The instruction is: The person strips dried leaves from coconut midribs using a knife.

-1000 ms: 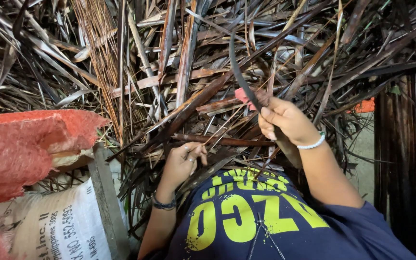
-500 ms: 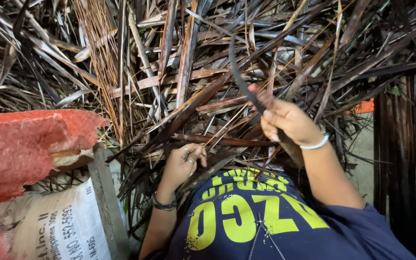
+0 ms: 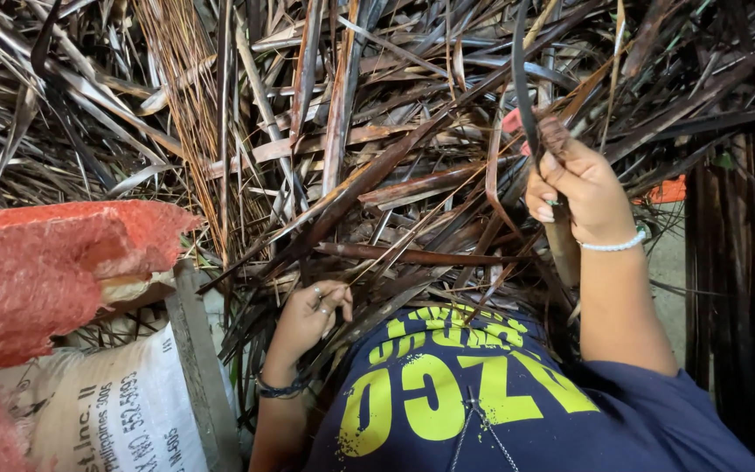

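Dark curved strip, a thin blade-like frond piece, sits in my right hand, fist closed round its lower end, long axis running up and slightly left from the knuckles into the dried frond pile. Right hand is plainly the nearer one; white bead bracelet on that wrist. My left hand is lower and well apart, fingers curled onto thin brown stalks at the pile's near edge, dark wristband. Red mesh sack and white printed sack off to the left. Versus a second ago: right hand has lifted higher with the strip, left barely shifted.
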